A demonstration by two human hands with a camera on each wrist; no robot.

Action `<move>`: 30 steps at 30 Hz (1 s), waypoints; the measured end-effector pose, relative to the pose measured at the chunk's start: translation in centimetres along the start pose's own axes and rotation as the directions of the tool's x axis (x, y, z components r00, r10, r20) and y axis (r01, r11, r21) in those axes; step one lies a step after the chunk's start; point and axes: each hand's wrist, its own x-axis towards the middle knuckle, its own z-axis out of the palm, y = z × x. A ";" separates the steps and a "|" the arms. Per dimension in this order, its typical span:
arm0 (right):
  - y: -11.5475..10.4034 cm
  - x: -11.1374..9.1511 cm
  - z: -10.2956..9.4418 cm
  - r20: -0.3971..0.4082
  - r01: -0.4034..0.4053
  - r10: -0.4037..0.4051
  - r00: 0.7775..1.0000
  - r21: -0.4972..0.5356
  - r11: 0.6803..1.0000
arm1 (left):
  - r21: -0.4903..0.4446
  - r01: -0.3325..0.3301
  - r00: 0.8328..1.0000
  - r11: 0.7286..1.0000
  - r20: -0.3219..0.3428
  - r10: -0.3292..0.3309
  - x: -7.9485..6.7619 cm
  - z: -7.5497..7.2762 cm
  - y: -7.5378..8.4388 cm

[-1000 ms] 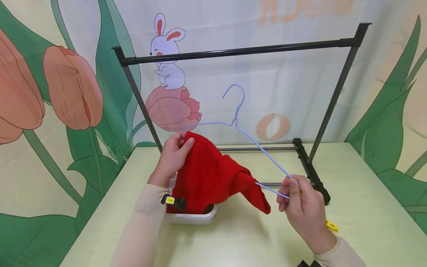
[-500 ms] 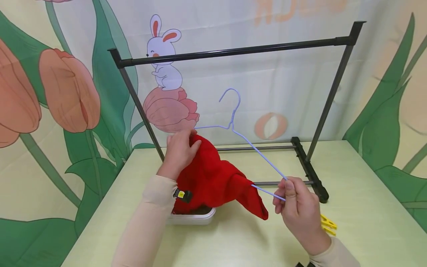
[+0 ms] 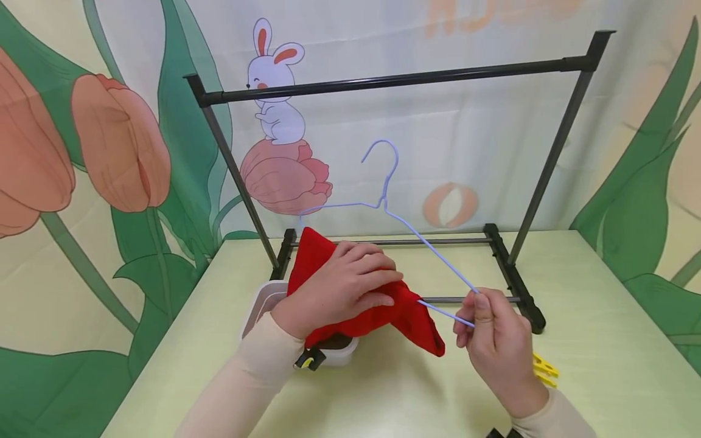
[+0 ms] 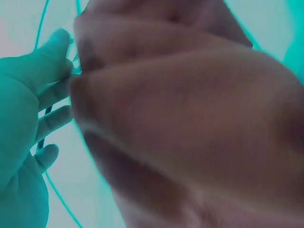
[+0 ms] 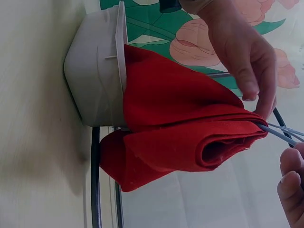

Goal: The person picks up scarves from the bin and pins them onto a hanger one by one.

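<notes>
- The left hand (image 3: 339,286) lies over the cloth, fingers loosely extended and thumb apart from them; it touches the fabric but does not appear to clench it.
- The right hand (image 3: 495,344) is closed around one corner of the lilac wire hanger (image 3: 385,198), thumb pressing from above, where the sloping arm and the lower wire meet.
- What could go wrong, as a judgement: the red cloth (image 5: 175,99) could slide or bunch along the thin wire, since the left hand only rests on it. The hanger could twist, being held at just one corner with the cloth's weight off to the side. The lower folds could also snag on the container if both hands rise.
- The red cloth lies beneath the left hand and to the left of the right hand. The lower wire runs from the right hand into its fold; one end droops between the hands, while the other corner points up beyond the left wrist.
- Below the left hand sits the white container (image 5: 92,71), the cloth against its rim and something dark inside, too hidden to name.
- Just beside the right wrist, a yellow clip (image 3: 546,366) lies on the counter (image 3: 416,401).
- Beyond both hands stands the black rack (image 3: 405,80), its top bar above the hanger's hook and apart from it.
</notes>
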 end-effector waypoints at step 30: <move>-0.8 -0.3 0.4 0.043 0.038 -0.036 0.998 -0.064 0.997 | 0.195 0.061 0.931 0.979 -0.364 0.015 5.5 -1.3 1.6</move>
